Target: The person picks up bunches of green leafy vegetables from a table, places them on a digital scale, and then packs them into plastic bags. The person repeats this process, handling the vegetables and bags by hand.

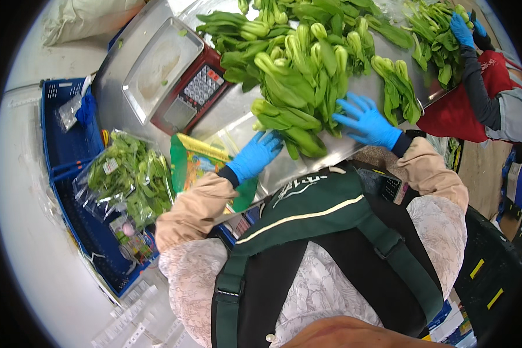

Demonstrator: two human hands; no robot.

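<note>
A heap of green bok choy (304,74) lies on the steel table in front of me. My left hand (255,156), in a blue glove, is at the near left of the heap, its fingertips by the stem end of one bok choy (287,119). Fingers spread, my right hand (367,119) is beside the heap's right edge, its fingertips at the leaves. I see nothing gripped in either hand. Under and beside my left forearm lies a green and yellow printed sheet or bag (200,161). A smaller bunch of bok choy (398,87) lies beyond my right hand.
A red digital scale (195,91) with a steel pan (163,65) stands at left. Blue crates (69,126) beside the table hold bagged greens (130,174). At far right, a co-worker's blue-gloved hand (462,30) is at more greens (439,48). A white sack (89,19) is at upper left.
</note>
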